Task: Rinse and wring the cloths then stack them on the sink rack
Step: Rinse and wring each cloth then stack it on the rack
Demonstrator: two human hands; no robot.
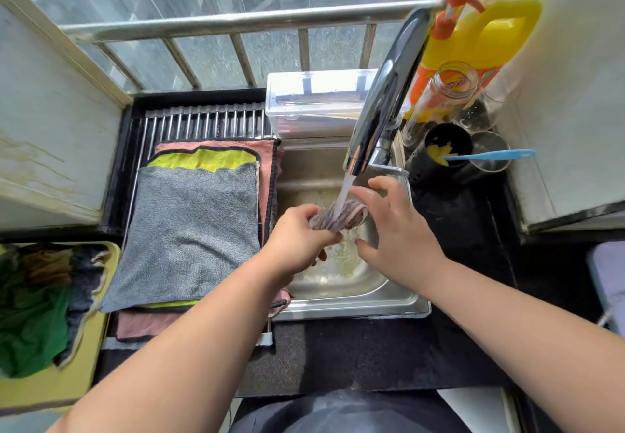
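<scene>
Sink [351,307]: tap [382,94] ran; left hand [297,239] gripped twisted cloth [341,217], right hand [399,233] spread loose beside it. Judged sodden, limp: take both ends.

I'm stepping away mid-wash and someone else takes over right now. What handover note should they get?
Left hand grips a bunched striped cloth under the running faucet, over the sink.
Right hand is open, fingers spread by the cloth's far end.
Done: grey cloth, yellow-green cloth and pink cloth lie stacked on the sink rack.
Left: wring and stack this one, then wash the green cloth and dark cloths on the yellow tray.
</scene>
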